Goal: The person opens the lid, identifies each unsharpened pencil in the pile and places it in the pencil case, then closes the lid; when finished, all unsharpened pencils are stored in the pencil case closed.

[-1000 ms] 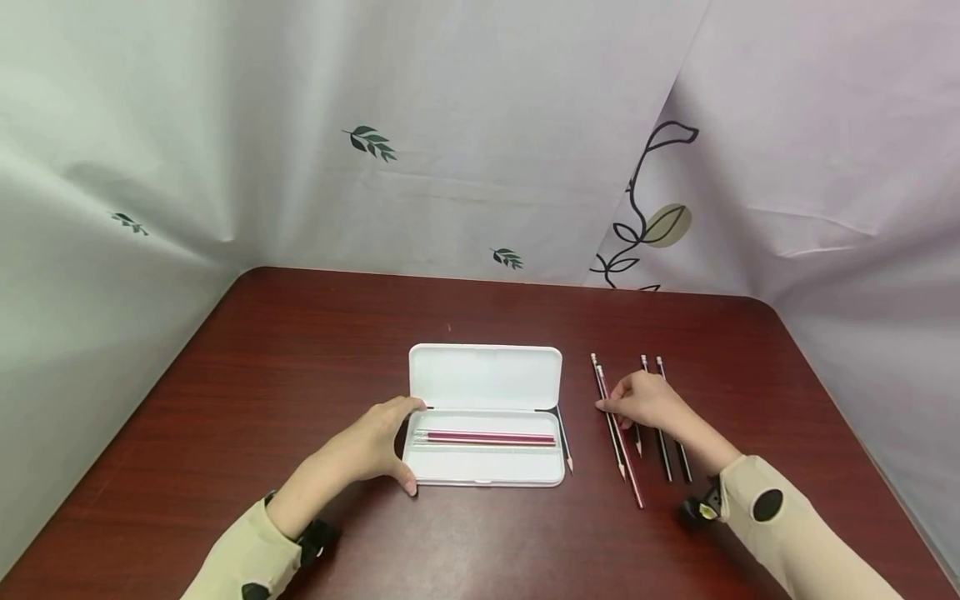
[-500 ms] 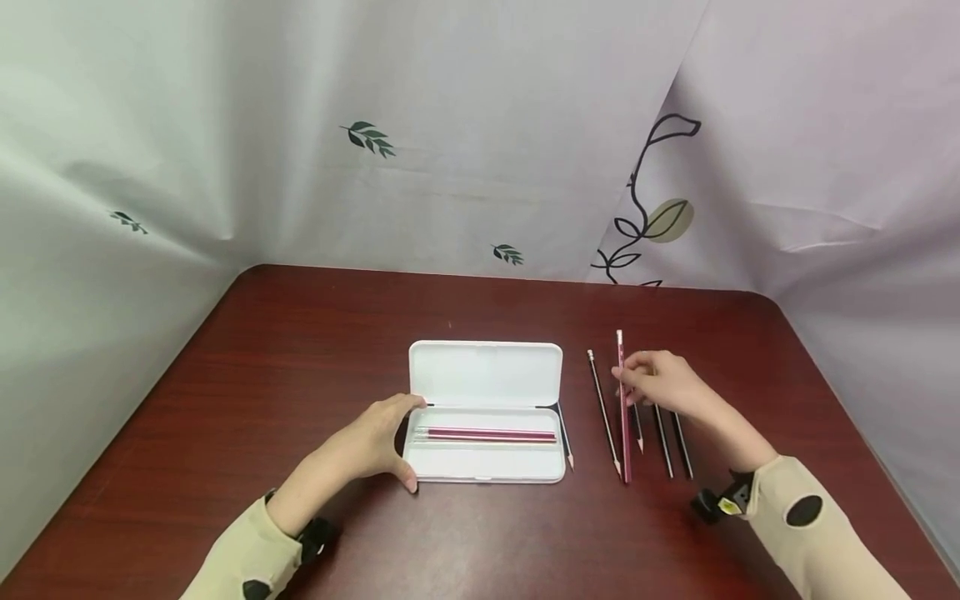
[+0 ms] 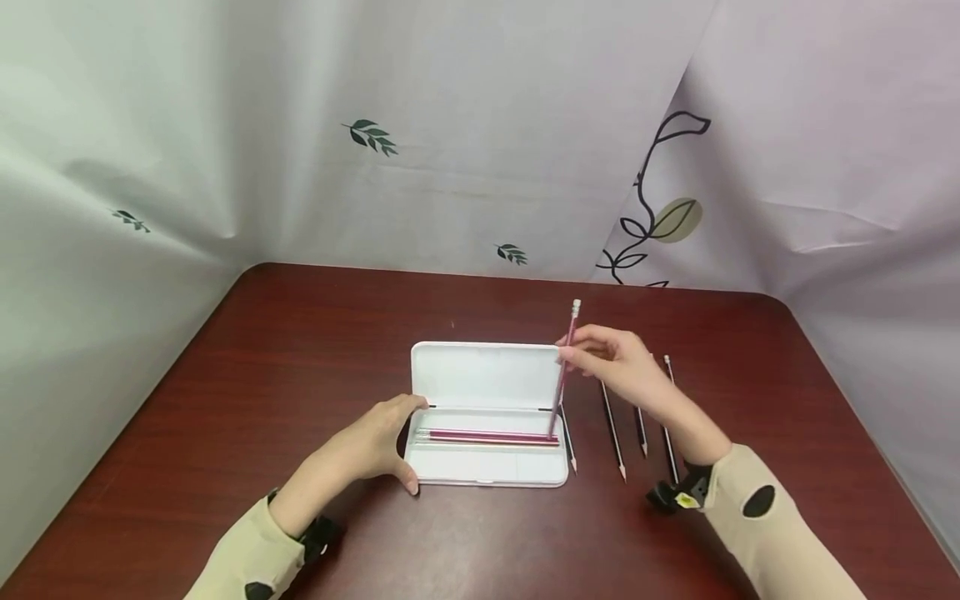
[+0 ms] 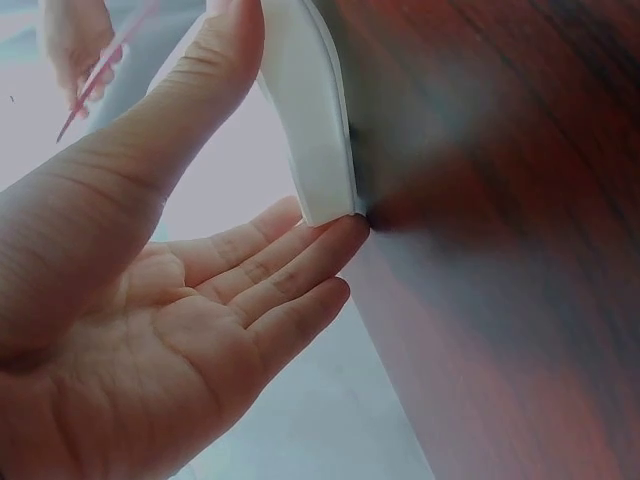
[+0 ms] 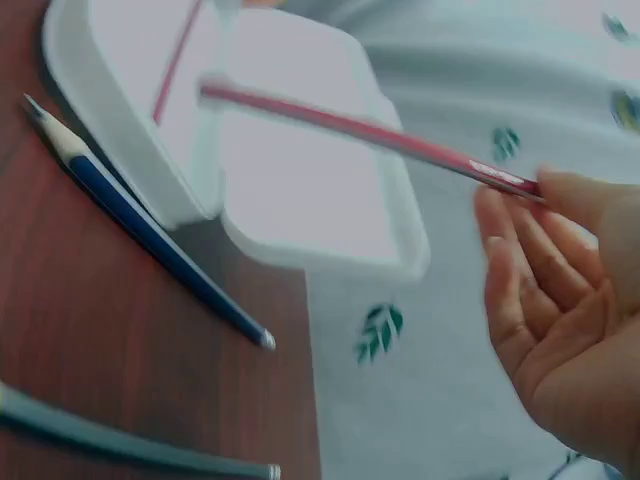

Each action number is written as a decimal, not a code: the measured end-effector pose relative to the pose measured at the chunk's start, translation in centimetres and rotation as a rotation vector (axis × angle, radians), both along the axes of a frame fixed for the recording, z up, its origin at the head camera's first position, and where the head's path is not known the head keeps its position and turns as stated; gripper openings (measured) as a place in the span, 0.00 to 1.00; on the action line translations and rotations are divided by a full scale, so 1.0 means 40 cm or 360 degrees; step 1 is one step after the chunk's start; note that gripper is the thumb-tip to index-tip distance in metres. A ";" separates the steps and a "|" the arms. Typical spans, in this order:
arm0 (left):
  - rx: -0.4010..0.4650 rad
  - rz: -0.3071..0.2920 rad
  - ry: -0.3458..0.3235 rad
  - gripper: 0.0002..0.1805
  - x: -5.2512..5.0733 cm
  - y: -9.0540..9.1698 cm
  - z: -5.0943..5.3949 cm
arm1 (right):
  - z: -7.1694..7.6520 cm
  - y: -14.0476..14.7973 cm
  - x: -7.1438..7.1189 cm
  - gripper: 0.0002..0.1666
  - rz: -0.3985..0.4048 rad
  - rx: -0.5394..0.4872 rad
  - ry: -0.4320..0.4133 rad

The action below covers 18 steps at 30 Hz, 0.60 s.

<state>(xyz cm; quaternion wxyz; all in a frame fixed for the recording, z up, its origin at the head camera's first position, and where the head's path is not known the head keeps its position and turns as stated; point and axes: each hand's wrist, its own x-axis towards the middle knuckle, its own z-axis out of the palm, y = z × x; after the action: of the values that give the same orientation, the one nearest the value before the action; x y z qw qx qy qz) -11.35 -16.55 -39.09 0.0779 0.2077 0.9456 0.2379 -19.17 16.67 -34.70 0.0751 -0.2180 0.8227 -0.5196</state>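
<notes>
A white pencil case (image 3: 465,467) stands with its lid up on the table. My left hand (image 3: 378,437) holds its left end, thumb at the front edge and fingers toward the back. Red pencils (image 3: 487,437) lie lengthwise inside. Above the case's right end, my right hand (image 3: 618,367) pinches another red pencil (image 5: 340,122) between thumb and fingers. This pencil is tilted steeply, eraser end up, its lower end over the right ends of the pencils inside; whether it touches them I cannot tell. In the right wrist view a dark blue pencil (image 5: 150,228) lies beside the case.
Right of the case several dark pencils (image 3: 613,433) lie on the brown table (image 3: 315,333), partly hidden by my right hand and forearm. A white patterned cloth (image 3: 450,192) hangs behind the table and along its sides.
My right hand has lifted the red pencil from among the dark ones and carried it left over the case, tilting it upright. My left hand stays on the case.
</notes>
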 end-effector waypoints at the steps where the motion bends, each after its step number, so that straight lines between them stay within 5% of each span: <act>1: -0.0001 -0.0004 0.0002 0.53 0.000 -0.001 0.001 | -0.002 -0.012 0.004 0.15 0.0019 0.0020 0.0054; 7: 0.0023 -0.0040 0.0029 0.52 0.005 -0.002 0.002 | -0.008 -0.062 0.020 0.12 0.0096 0.0270 0.0366; 18: 0.0046 -0.0023 0.0021 0.53 0.003 -0.005 -0.002 | -0.058 -0.112 0.039 0.09 0.0451 0.0534 0.0650</act>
<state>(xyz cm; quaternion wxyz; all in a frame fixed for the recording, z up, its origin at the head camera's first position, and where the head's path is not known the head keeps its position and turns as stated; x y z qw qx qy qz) -11.25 -16.75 -39.15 0.0702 0.2172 0.9411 0.2495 -17.61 12.18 -37.02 0.0149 -0.4152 0.8565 -0.3062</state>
